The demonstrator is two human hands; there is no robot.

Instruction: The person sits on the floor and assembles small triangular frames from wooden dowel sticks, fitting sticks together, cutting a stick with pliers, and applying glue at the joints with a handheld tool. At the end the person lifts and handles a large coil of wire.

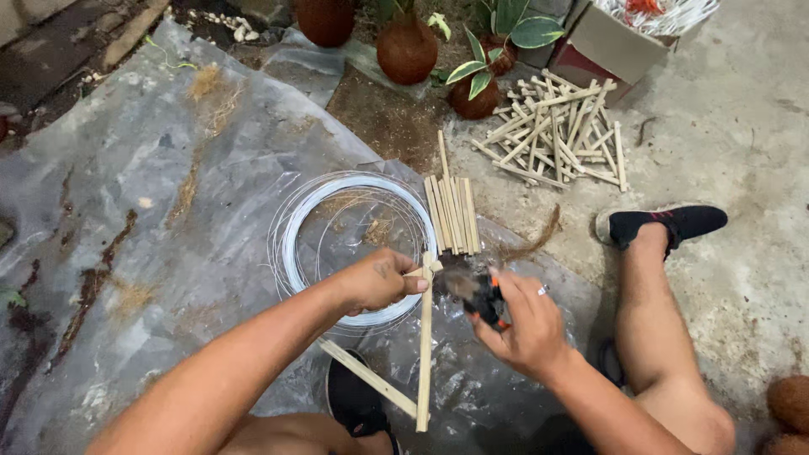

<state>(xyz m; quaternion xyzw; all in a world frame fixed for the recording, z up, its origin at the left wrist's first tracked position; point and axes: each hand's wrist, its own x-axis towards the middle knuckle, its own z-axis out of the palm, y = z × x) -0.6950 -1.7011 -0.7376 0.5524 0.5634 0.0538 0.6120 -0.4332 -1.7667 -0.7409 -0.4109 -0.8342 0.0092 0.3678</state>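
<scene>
My left hand (pixel 383 280) grips the top joint of a frame of thin bamboo sticks (pixel 424 354), where two sticks cross. My right hand (pixel 522 324) holds pliers with orange and black handles (pixel 482 297), their jaws blurred close to that joint. A coil of thin white wire (pixel 295 240) lies on the plastic sheet just behind my left hand. A row of cut bamboo sticks (pixel 452 212) lies flat beyond the coil.
A grey plastic sheet (pixel 143 202) covers the ground at left. A loose pile of bamboo sticks (pixel 560 131) sits on the concrete at back right, near potted plants (pixel 476 84) and a cardboard box (pixel 611 42). My legs and black shoe (pixel 666 223) are at right.
</scene>
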